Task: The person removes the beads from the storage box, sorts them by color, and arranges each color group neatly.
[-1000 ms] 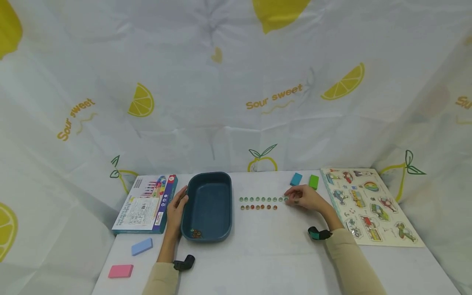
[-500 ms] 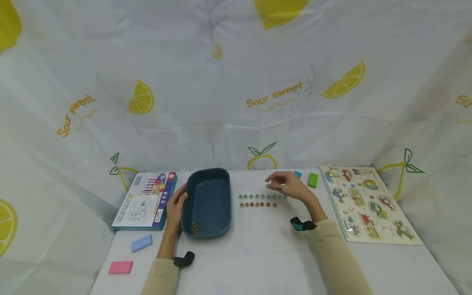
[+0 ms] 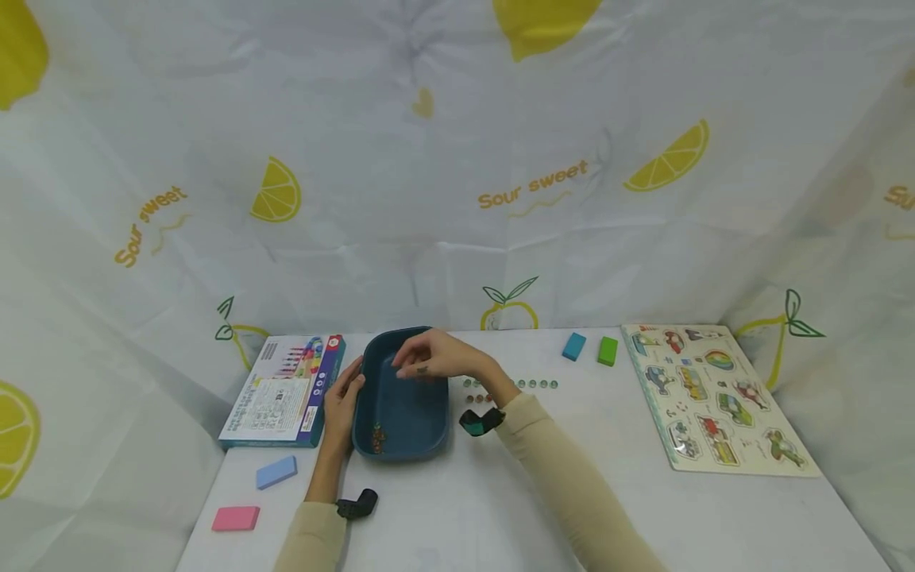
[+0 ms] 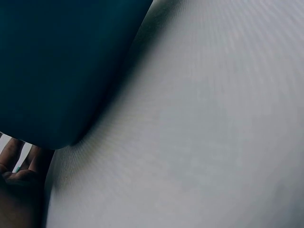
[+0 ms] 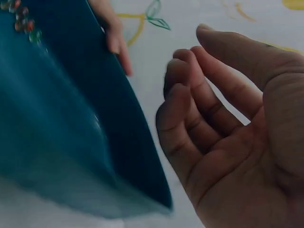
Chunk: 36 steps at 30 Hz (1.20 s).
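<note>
White worktop under it all. Cream rectangular picture-puzzle board at far right. Deep, dark-blue, round-cornered tray left of centre. Left hand lies against tray's outer left wall, fingers unclenched. Right hand is over the tray's far half, fingers loosely bent, thumb and fingertips apart. Small shiny round beads: mixed bead cluster in tray's near-left corner; green bead row and amber-red bead row right of tray, partly hidden by right arm.
</note>
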Motion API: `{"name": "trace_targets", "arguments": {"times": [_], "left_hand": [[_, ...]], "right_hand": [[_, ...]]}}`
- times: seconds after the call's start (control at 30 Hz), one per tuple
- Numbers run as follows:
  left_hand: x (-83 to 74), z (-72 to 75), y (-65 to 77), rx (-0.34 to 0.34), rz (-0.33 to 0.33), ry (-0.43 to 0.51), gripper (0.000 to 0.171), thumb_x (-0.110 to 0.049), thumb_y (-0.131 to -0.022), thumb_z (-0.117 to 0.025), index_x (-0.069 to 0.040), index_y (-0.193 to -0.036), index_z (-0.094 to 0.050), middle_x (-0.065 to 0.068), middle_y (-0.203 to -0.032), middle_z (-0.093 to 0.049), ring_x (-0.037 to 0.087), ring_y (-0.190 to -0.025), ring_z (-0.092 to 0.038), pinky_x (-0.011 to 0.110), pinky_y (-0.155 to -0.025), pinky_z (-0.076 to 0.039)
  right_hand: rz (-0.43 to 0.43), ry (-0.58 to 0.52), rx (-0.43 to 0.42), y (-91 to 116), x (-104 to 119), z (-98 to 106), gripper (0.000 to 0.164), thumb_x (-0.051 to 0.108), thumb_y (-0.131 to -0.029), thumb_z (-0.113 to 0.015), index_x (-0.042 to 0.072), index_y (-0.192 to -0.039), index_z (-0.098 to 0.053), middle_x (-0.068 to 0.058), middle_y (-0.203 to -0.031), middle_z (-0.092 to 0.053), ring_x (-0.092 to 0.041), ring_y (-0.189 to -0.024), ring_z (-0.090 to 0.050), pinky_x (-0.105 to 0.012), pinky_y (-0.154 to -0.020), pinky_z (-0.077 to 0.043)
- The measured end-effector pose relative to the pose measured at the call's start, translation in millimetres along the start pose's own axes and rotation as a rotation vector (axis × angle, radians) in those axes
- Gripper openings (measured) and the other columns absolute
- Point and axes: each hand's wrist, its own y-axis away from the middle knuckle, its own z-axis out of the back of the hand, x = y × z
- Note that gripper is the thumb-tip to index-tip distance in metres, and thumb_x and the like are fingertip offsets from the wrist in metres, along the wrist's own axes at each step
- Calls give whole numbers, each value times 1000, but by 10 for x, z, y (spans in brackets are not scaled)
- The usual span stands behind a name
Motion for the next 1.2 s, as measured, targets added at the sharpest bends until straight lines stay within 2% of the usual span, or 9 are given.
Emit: {"name": "trace_targets", "arguments": {"times": [0.13,0.2,0.3,0.43,0.67,0.9,1.0,1.07,1.2], "left_hand": [[13,-2,9,-1,1,-10,45,-30,-113,-50,-20,-156,-54,5,-163,-53,25,-156,-45,2,-103,-43],[22,-2,15,-2,0,-20,44,-31,-113,-50,-21,-156,-54,4,-163,-54,24,-156,-45,4,-105,-43],[32,-3,17,-4,-2,-30,43,-32,-113,-50,-23,-155,-55,0,-161,-55,19,-155,-46,6,-110,-42],[22,-11,12,1,-19,-32,43,-32,-113,-51,-23,-155,-55,0,-161,-56,18,-154,-46,8,-113,-40],[-15,-14,14,10,-23,-23,45,-30,-112,-54,-18,-155,-55,4,-163,-54,21,-154,-46,3,-108,-38],[-2,-2,9,-8,-40,-3,43,-26,-111,-57,-15,-152,-58,5,-160,-57,-3,-138,-53,3,-107,-41],[5,-9,3,-3,-35,-1,44,-27,-111,-57,-15,-152,-58,6,-160,-57,-8,-133,-53,3,-106,-42],[10,-14,-1,3,-32,-1,44,-29,-111,-57,-15,-153,-58,6,-160,-57,-5,-135,-53,3,-106,-42],[26,-10,-2,11,-26,-11,45,-31,-111,-55,-16,-153,-57,6,-160,-56,11,-146,-51,3,-106,-42]], "right_hand": [[-98,18,135,-320,-1,-190,28,16,-98,-75,1,-122,-76,-13,-101,-81,-29,-83,-76,-28,-69,-61],[-159,29,193,-422,-15,-285,24,14,-97,-76,2,-117,-77,-8,-97,-81,-21,-80,-77,-27,-69,-62],[-221,29,242,-514,-58,-420,21,9,-95,-76,0,-114,-78,-8,-92,-81,-13,-74,-73,-25,-65,-60],[-250,6,233,-557,-142,-557,18,1,-94,-74,-2,-112,-77,-8,-87,-80,-12,-68,-68,-24,-61,-57],[-258,40,199,-541,-272,-666,19,-4,-92,-75,-1,-110,-79,3,-76,-72,-8,-61,-59,-21,-53,-50],[-248,68,185,-548,-334,-734,14,-2,-91,-78,5,-102,-82,3,-72,-74,-8,-55,-60,-20,-50,-48],[-247,93,184,-556,-344,-752,12,-1,-92,-78,8,-97,-83,4,-70,-74,-8,-53,-60,-20,-49,-48],[-245,107,183,-560,-347,-756,11,-1,-92,-77,8,-95,-83,4,-69,-75,-8,-52,-59,-20,-49,-48],[-222,104,187,-549,-346,-727,7,3,-93,-79,8,-96,-83,5,-70,-74,-7,-53,-59,-20,-51,-49]]}}
